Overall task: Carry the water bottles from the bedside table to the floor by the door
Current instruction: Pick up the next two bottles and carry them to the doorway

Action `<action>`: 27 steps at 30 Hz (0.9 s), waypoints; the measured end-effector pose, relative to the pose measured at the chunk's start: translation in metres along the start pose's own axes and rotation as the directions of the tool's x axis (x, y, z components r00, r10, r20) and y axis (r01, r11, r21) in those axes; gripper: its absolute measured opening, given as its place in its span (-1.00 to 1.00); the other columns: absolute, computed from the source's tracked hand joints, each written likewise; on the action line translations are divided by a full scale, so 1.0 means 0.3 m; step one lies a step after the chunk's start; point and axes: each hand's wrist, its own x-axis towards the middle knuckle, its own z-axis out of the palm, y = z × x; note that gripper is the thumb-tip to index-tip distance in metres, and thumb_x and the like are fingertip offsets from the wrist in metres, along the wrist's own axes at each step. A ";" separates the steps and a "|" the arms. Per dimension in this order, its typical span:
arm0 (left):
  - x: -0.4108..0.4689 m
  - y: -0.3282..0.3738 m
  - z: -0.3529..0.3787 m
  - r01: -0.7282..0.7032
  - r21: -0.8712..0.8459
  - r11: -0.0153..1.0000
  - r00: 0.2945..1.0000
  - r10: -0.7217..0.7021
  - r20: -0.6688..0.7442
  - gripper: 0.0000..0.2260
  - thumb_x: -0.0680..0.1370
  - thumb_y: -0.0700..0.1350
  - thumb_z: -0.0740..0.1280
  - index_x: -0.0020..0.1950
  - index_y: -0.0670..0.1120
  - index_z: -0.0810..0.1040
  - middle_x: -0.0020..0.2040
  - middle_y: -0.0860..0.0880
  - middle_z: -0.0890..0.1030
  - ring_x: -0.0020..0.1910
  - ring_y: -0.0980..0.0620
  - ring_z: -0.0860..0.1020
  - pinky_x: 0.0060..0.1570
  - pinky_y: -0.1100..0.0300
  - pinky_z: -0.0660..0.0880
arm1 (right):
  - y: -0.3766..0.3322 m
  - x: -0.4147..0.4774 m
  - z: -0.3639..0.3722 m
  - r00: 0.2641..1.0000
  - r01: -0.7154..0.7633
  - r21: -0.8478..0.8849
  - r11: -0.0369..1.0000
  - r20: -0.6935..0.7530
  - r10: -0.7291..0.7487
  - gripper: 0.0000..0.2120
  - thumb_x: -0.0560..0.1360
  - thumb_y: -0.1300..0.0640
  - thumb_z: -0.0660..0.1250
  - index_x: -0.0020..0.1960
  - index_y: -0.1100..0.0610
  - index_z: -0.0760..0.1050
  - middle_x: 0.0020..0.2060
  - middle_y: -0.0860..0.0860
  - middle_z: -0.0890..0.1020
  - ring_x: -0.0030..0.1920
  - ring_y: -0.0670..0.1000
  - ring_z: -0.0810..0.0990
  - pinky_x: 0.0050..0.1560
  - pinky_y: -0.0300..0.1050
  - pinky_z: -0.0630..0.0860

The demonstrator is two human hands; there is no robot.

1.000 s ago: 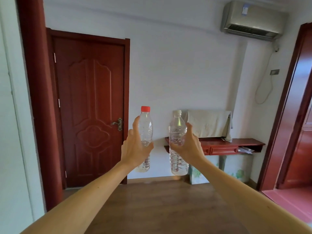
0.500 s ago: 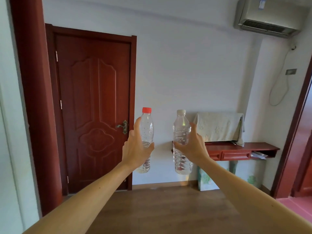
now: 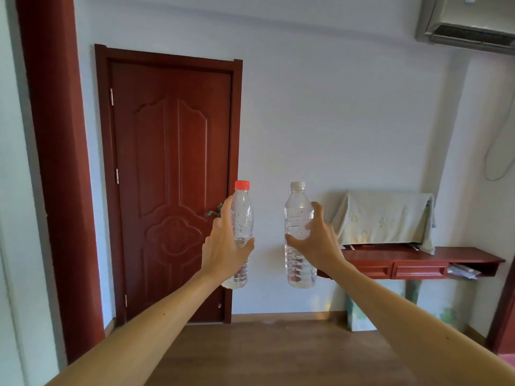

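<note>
The view has drawn closer to the door (image 3: 172, 185) and swung left — the door now stands larger and nearer the middle, the air conditioner (image 3: 468, 22) slipping off the top right corner. The doorway on the far right has nearly gone from sight, and the wall shelf (image 3: 418, 263) sits further right — less floor (image 3: 273, 355) shows ahead.

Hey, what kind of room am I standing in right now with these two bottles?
Most likely a room in a home, perhaps a bedroom or hallway: a closed wooden door, a wall-mounted air conditioner, and a red console shelf with a cloth-covered object.
</note>
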 end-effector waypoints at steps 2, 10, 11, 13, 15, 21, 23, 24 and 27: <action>0.034 -0.031 0.025 0.016 -0.012 1.000 1.000 -0.016 -0.008 -0.14 0.42 0.02 0.48 0.52 0.22 -0.03 0.23 -0.02 0.49 0.08 -0.03 0.56 -0.08 0.12 0.44 | 0.015 0.041 0.027 1.000 0.021 0.008 1.000 0.007 -0.021 -0.18 0.40 0.01 0.51 0.45 0.08 0.06 0.13 0.14 0.53 -0.03 0.05 0.49 -0.09 -0.11 0.42; 0.193 -0.140 0.146 0.042 0.045 0.998 0.999 -0.041 -0.028 -0.13 0.41 0.02 0.49 0.53 0.19 -0.02 0.25 -0.02 0.50 0.07 -0.02 0.58 -0.05 0.04 0.51 | 0.118 0.255 0.164 0.999 0.023 0.072 0.997 0.029 -0.025 -0.17 0.37 0.02 0.53 0.43 0.07 0.08 0.08 0.13 0.53 -0.02 0.10 0.53 0.00 0.00 0.54; 0.216 -0.156 0.166 0.045 0.050 0.998 0.999 -0.044 -0.032 -0.13 0.41 0.01 0.49 0.53 0.20 -0.02 0.25 -0.02 0.50 0.09 -0.02 0.57 -0.02 0.00 0.52 | 0.136 0.285 0.181 0.999 0.020 0.080 0.997 0.034 -0.023 -0.17 0.37 0.02 0.53 0.43 0.06 0.08 0.07 0.12 0.53 -0.02 0.10 0.53 0.00 0.02 0.54; 0.254 -0.179 0.204 0.043 0.070 0.997 0.998 -0.040 -0.039 -0.13 0.41 0.00 0.50 0.52 0.20 -0.01 0.25 -0.02 0.50 0.11 -0.02 0.56 -0.02 0.01 0.51 | 0.172 0.344 0.213 0.999 0.011 0.094 0.996 0.039 -0.015 -0.18 0.37 0.01 0.53 0.42 0.05 0.08 0.05 0.10 0.52 -0.04 0.09 0.53 -0.01 0.01 0.54; 0.286 -0.199 0.233 0.042 0.078 0.996 0.998 -0.039 -0.041 -0.15 0.42 0.01 0.48 0.52 0.20 0.00 0.22 0.00 0.50 0.09 0.00 0.55 -0.06 0.08 0.47 | 0.205 0.396 0.242 0.998 0.006 0.091 0.996 0.054 -0.011 -0.18 0.37 0.00 0.52 0.42 0.04 0.07 0.04 0.08 0.52 -0.06 0.08 0.52 -0.04 -0.02 0.52; 0.383 -0.260 0.322 0.054 0.057 0.997 0.998 -0.051 -0.042 -0.17 0.39 0.10 0.45 0.50 0.25 0.00 0.18 0.04 0.51 0.04 0.03 0.57 -0.03 0.00 0.52 | 0.290 0.542 0.317 0.996 0.010 0.093 0.996 0.086 -0.018 -0.16 0.38 -0.01 0.52 0.44 0.04 0.05 0.11 0.11 0.54 -0.02 0.07 0.52 -0.01 -0.01 0.53; 0.417 -0.281 0.352 0.052 0.068 0.996 0.998 -0.049 -0.051 -0.17 0.41 0.05 0.47 0.50 0.25 0.00 0.18 0.06 0.50 0.04 0.04 0.56 -0.05 0.04 0.50 | 0.313 0.585 0.332 0.995 0.021 0.094 0.995 0.092 -0.030 -0.16 0.38 0.00 0.52 0.45 0.05 0.05 0.12 0.12 0.54 -0.01 0.08 0.52 -0.01 0.01 0.52; 0.435 -0.293 0.370 0.052 0.073 0.996 0.997 -0.048 -0.056 -0.17 0.41 0.04 0.47 0.50 0.25 0.00 0.18 0.05 0.51 0.04 0.04 0.56 -0.04 0.03 0.51 | 0.327 0.609 0.342 0.995 0.026 0.092 0.995 0.095 -0.035 -0.16 0.38 0.00 0.52 0.45 0.04 0.05 0.12 0.12 0.54 0.00 0.09 0.52 -0.01 0.01 0.52; 0.475 -0.321 0.405 0.048 0.074 0.996 0.997 -0.043 -0.063 -0.16 0.41 0.04 0.49 0.52 0.21 0.02 0.21 0.02 0.51 0.05 0.04 0.57 -0.06 0.05 0.54 | 0.353 0.652 0.367 0.994 0.024 0.099 0.995 0.101 -0.034 -0.16 0.38 0.00 0.52 0.44 0.03 0.05 0.14 0.12 0.53 0.00 0.08 0.51 0.02 0.03 0.52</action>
